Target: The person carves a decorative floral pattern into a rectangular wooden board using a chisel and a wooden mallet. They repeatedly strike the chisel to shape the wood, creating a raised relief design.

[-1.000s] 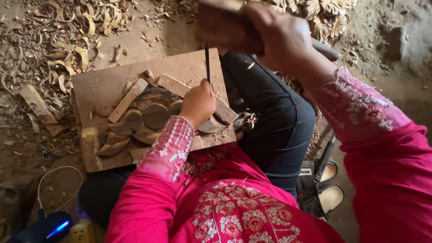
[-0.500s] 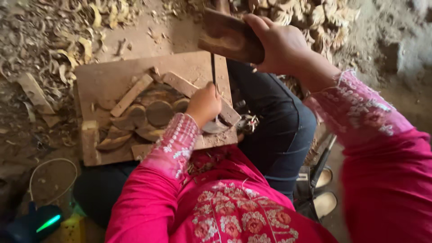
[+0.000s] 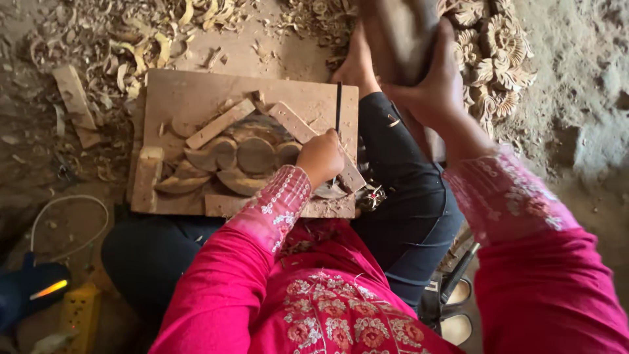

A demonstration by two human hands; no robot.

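While the left hand [image 3: 320,157] was closed around a thin chisel [image 3: 338,108] standing upright on the carved wooden panel [image 3: 196,105], the right hand [image 3: 429,85] gripped a wooden mallet [image 3: 396,33] raised above it. The panel rested across the person's lap, its rounded relief shapes just beside the left hand. Wood shavings [image 3: 131,46] littered the floor, and carved floral pieces [image 3: 498,59] lay near the mallet.
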